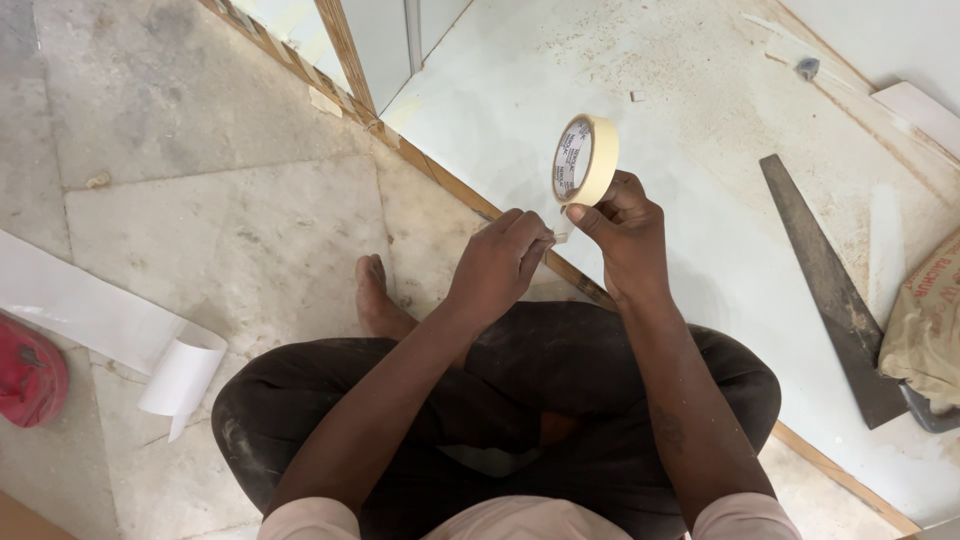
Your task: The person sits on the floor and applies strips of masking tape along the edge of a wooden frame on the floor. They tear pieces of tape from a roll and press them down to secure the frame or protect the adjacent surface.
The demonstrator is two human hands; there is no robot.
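Tape roll (586, 159) up in right hand (628, 228), grip clenched on it. Left hand (505, 258) pinching loose tape end (560, 236). Could tear or stick to fingers if pulled crooked.

Cream-coloured round roll of paper masking tape (586, 158): matt, slightly creped outer face; cardboard core with printed white inner label. Loose tape end pinched at fingers (545, 238): thin, matt paper.
White flat laminate board (640, 200): smooth, faintly glossy, dusted with fine sawdust; raw brown wood visible along edge.
Grey stone floor slabs (230, 220): matt, rough, stained, dusty.
Dark triangular metal set square (830, 290): dull, tarnished, unpolished.
White curled strip of laminate sheet (120, 330): smooth, semi-gloss.
Tan woven sack (930, 330): coarse plastic weave, creased.
Dark cloth trousers (560, 380): matt, dust-marked.
Red rounded object (28, 372): scuffed surface, material not determinable.
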